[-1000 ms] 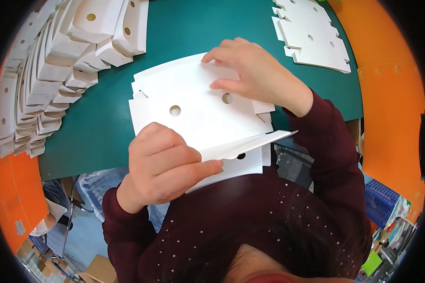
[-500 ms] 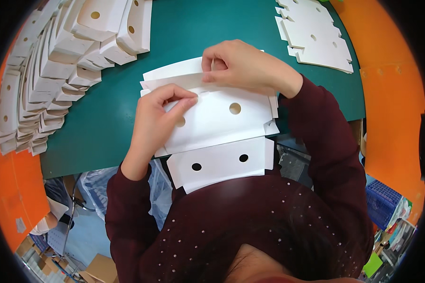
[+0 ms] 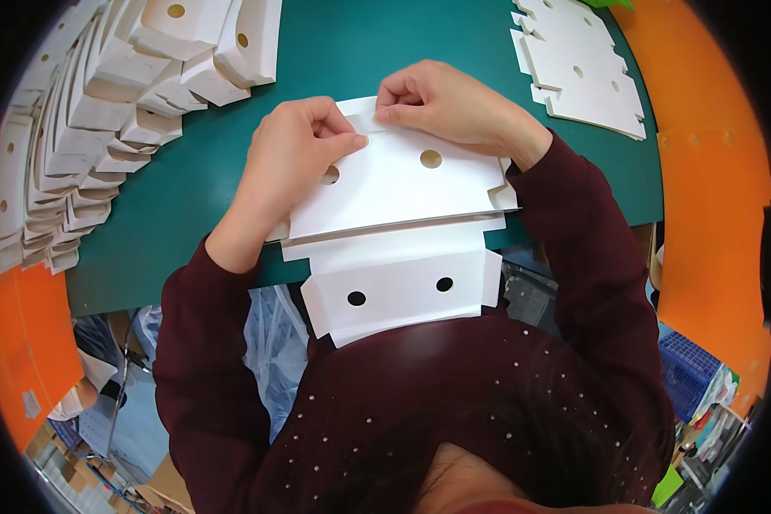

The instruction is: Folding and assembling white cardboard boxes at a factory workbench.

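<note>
White cardboard blank [image 3: 394, 193] is straddling the near edge of the green table [image 3: 197, 206], while left hand [image 3: 293, 150] and right hand [image 3: 450, 107] are pinching its far side, fingertips nearly closed; flat white blanks [image 3: 564, 96] are lying beyond, at right.

Left hand [image 3: 298, 147] and right hand [image 3: 450, 104] grasp the white cardboard [image 3: 394, 190] along its far side.

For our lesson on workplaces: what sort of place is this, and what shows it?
Probably a packing workshop: piled white cartons and flat white blanks on a green work surface, plus the part-folded blank being handled.
</note>
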Demonstrator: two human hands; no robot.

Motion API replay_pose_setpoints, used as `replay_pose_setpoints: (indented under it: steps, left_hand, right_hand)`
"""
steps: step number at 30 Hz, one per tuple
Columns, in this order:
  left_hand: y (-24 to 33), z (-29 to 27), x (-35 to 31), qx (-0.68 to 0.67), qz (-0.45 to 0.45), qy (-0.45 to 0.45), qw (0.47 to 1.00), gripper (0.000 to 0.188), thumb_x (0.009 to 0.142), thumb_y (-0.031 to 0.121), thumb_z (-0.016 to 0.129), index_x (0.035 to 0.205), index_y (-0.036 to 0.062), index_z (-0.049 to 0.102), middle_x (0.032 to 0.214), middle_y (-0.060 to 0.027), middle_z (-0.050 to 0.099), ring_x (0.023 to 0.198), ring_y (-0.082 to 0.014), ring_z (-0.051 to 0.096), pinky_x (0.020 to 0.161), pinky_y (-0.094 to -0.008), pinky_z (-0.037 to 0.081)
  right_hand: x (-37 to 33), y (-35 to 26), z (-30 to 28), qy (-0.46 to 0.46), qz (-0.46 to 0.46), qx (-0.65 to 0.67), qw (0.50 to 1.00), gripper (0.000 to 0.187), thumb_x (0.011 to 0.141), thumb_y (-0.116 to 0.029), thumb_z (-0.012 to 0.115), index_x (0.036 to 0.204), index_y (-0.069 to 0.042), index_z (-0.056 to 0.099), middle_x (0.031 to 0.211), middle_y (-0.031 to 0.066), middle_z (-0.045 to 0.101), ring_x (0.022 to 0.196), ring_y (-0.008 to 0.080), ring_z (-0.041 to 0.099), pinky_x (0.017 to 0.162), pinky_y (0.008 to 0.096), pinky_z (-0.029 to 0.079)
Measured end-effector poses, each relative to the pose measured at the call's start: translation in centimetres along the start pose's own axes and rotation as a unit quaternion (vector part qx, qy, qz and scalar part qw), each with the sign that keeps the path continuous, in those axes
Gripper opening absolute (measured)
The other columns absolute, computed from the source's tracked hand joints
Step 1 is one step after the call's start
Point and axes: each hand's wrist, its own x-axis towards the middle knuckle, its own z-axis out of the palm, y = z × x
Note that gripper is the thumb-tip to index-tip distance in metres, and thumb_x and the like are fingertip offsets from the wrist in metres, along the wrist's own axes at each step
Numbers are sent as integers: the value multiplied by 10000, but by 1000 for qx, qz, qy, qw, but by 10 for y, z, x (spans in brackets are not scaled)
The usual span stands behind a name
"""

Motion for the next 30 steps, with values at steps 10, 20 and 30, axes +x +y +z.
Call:
replay_pose_setpoints:
  steps: [10,20,30]
  left_hand:
    - [30,17,-26,205,220,172,938,107,720,154,746,713,109,649,630,-32,621,601,-190,578,548,-328,427]
    - [32,20,-20,304,350,209,861,131,679,123,748,702,133,619,646,14,580,693,-184,556,631,-331,398]
    - [28,14,-75,246,359,-10,900,231,653,218,803,802,143,642,879,16,593,839,-202,541,773,-347,380]
  right_hand:
    - [-17,-15,-33,-34,31,50,998,197,911,-177,610,842,2,649,674,-21,564,602,62,434,561,229,383]
    - [-23,-31,-40,-70,-67,-158,983,130,848,-110,633,850,11,680,683,79,638,589,147,554,584,263,448]
    - [-19,-11,-25,-76,-52,-170,981,124,825,-88,613,830,14,683,676,97,639,585,180,555,578,289,450]
